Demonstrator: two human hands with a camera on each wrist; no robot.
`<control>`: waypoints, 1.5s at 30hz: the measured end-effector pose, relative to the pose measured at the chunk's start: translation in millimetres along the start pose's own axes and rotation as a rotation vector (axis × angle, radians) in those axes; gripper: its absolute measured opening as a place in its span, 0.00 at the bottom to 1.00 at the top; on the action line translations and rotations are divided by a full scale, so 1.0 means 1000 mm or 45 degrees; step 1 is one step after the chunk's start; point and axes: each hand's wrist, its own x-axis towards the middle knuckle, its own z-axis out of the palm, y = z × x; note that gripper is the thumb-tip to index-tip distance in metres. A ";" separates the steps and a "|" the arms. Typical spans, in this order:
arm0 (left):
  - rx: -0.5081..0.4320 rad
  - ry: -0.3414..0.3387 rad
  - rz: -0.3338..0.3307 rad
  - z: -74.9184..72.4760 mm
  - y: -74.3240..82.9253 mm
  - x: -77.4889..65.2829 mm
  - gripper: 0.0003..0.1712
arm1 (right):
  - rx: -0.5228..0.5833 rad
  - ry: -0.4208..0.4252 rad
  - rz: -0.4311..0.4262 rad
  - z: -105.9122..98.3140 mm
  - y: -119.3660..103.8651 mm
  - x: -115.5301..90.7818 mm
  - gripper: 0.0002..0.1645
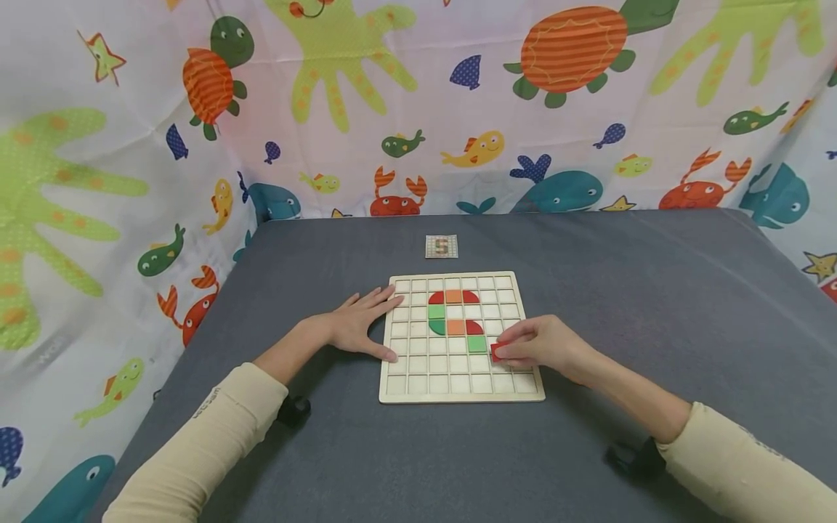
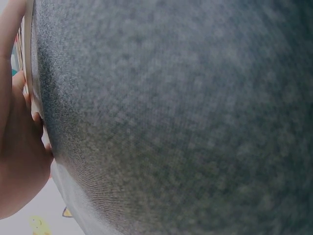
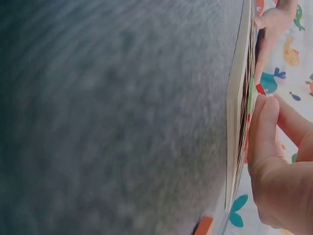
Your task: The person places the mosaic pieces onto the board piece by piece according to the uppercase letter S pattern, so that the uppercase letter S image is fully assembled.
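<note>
A wooden grid board [image 1: 462, 399] lies flat on the table. My right hand [image 1: 546, 347] pinches a small red tile [image 1: 495, 354] between thumb and fingers over the board's lower right cells. In the right wrist view the same red tile [image 3: 260, 89] sticks out past the fingertips, tilted. Spread fingers of my left hand [image 1: 356, 325] rest on the board's left edge. Several tiles lie in the cells: red curved pieces [image 1: 436, 298], orange squares [image 1: 454, 296], light green squares [image 1: 477, 344] and a dark green curved piece [image 1: 437, 327].
Behind the board lies a small square card [image 1: 442, 247] with a gridded, coloured pattern. Dark grey cloth [image 1: 340, 450] covers the table. A white curtain [image 1: 431, 109] printed with sea animals hangs along the back and sides.
</note>
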 end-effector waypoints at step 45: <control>-0.023 0.024 -0.002 0.001 0.000 -0.002 0.65 | -0.281 0.164 -0.080 0.037 -0.009 0.004 0.11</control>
